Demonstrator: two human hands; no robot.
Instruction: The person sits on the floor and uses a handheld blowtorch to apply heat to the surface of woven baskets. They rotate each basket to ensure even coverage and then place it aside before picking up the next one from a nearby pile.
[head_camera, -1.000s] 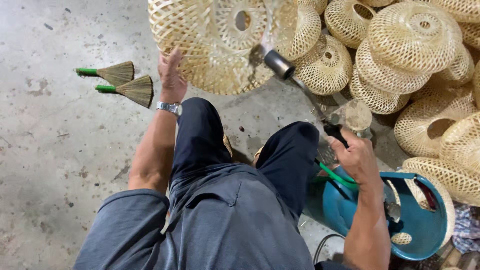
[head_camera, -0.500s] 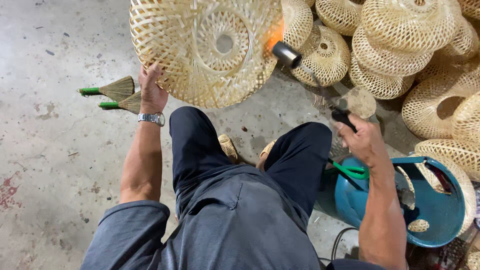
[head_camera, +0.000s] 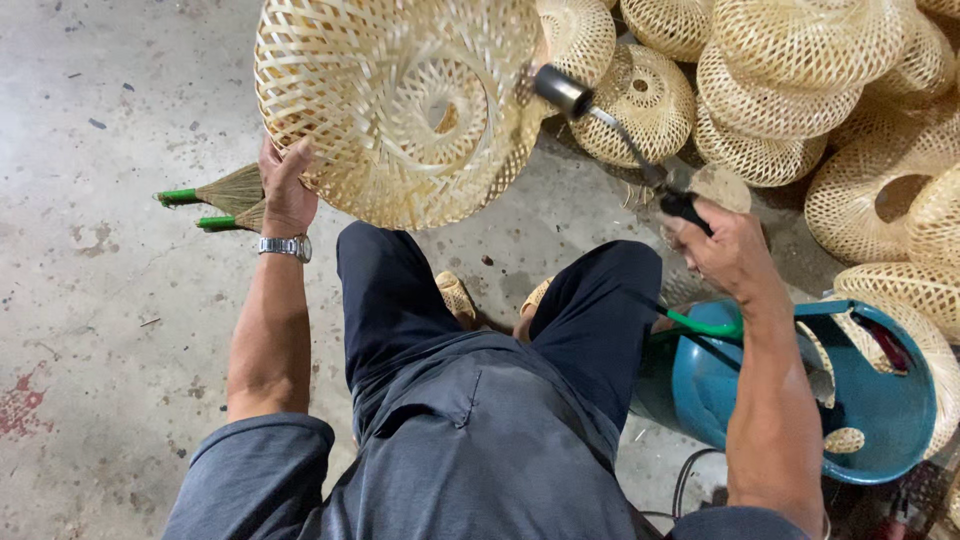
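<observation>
My left hand, with a metal watch on the wrist, holds up a large round woven bamboo shade by its lower left rim. My right hand grips the black handle of a gas torch. The torch's dark nozzle touches the shade's right side, where a small orange glow shows. A green hose runs from the torch down to the blue gas cylinder beside my right leg. I sit low with my knees apart.
Many more woven bamboo shades are piled at the upper right. Two small hand brooms with green handles lie on the concrete floor to my left. A black cable curls near the cylinder.
The shade has been lifted and turned toward me, showing more of its domed face. The torch nozzle has stayed against its right side, and my left hand has followed the rim.
</observation>
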